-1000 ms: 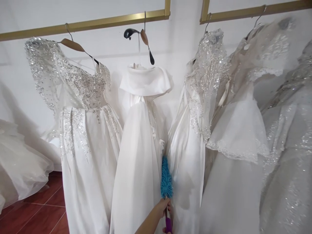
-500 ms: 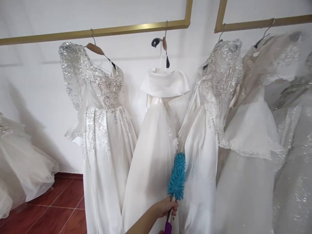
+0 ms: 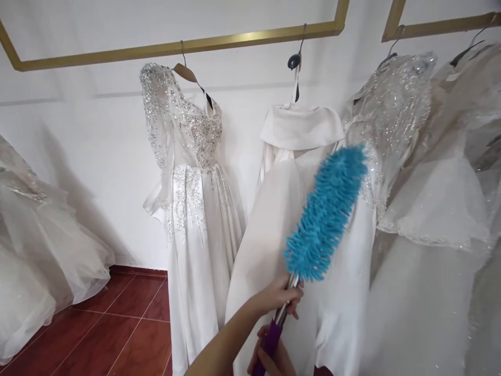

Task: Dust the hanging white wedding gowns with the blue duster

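Note:
A blue microfibre duster [image 3: 324,214] with a metal shaft and a purple handle slants up to the right in front of the hanging white dresses. My left hand [image 3: 279,297] is closed round the metal shaft, just under the fluffy head. Lower down, my right hand [image 3: 282,360] grips the purple handle, partly cut off by the bottom edge. Behind the duster hangs a plain white dress [image 3: 266,209] with a wide folded collar; the duster head covers part of its right side. I cannot tell whether the head touches the fabric.
A sequined one-shoulder dress [image 3: 195,209] hangs to the left from a gold rail [image 3: 235,39]. On the right, a sparkling dress [image 3: 407,99] and a tulle dress [image 3: 438,198] hang close together. Another full skirt [image 3: 58,235] spreads at far left above red floor tiles [image 3: 129,313].
The duster has come up and nearer, looking larger and tilted right. My right hand now shows on the purple handle. The view has shifted left, so the dresses appear farther right.

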A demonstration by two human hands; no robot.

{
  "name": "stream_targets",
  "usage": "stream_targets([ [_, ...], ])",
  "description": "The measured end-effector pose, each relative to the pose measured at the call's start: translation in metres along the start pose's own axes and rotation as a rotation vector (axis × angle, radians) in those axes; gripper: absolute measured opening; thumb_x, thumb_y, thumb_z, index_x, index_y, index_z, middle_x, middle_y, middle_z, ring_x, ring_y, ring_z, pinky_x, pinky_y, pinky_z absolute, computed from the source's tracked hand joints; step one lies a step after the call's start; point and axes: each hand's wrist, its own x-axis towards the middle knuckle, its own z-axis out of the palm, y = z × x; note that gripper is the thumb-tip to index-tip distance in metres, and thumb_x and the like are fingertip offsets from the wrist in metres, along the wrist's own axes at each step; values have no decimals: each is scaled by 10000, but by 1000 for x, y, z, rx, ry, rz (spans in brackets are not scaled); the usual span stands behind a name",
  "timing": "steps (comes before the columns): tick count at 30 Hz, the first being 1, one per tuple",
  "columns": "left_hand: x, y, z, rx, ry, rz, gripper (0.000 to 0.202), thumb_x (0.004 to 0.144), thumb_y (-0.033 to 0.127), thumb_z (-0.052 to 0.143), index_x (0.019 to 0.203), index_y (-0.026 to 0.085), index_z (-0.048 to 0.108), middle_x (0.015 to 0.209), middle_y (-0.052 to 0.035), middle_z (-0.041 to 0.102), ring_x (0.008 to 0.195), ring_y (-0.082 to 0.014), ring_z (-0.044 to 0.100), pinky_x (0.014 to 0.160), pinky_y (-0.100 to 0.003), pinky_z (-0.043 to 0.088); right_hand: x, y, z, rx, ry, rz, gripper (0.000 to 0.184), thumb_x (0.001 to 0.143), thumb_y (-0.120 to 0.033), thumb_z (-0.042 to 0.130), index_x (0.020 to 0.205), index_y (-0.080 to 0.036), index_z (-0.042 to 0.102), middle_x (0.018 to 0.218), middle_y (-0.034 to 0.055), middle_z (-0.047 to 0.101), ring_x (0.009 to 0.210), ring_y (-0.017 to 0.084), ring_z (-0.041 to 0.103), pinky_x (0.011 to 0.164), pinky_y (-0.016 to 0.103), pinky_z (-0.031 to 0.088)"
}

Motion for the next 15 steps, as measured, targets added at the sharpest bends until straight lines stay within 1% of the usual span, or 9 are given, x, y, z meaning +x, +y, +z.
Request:
stream_targets([
  [1,0,10,-2,-22,9,33,197,633,146,448,818,209,421,479,104,400,344,-51,368,460,-251,463,3,-4,0,-20,14,-20,338,769,-489,579,966,-227,494,587,-41,602,489,148,580,503,309,464],
  [3,3,24,-6,-64,39,78,216,630,155,451,837,206,419,503,106,402,351,-47,377,468,-249,475,6,-16,0,-74,60,-67,392,775,-519,550,1002,-221,434,503,-69,548,433,140,545,483,297,425],
  [6,11,31,-13,-146,116,123,259,648,188,474,898,207,413,536,108,401,379,-46,395,482,-241,479,3,-39,-1,-122,148,-111,418,829,-507,459,1106,-206,374,468,-100,487,394,103,466,484,276,420],
  [8,19,29,-16,-205,165,145,278,660,216,495,922,212,401,556,107,401,396,-43,397,483,-231,472,0,-53,-3,-155,183,-101,441,833,-512,436,1144,-206,369,454,-113,447,372,91,424,452,257,410],
  [10,26,23,-18,-262,184,154,274,669,244,514,915,217,397,578,104,401,408,-37,392,489,-223,465,-2,-62,-7,-211,209,-75,462,824,-522,435,1155,-204,381,455,-116,424,359,88,406,413,241,393],
  [12,31,14,-20,-313,184,149,275,669,273,535,903,221,401,586,105,390,412,-32,384,490,-217,454,-4,-64,-12,-261,225,-59,472,817,-520,438,1157,-196,384,450,-122,407,345,83,395,394,232,387],
  [15,39,-1,-21,-371,203,106,303,649,300,569,895,226,408,574,110,370,411,-32,375,480,-214,432,-6,-62,-20,-278,245,-50,454,822,-485,445,1158,-187,379,445,-130,390,334,73,387,387,215,382],
])
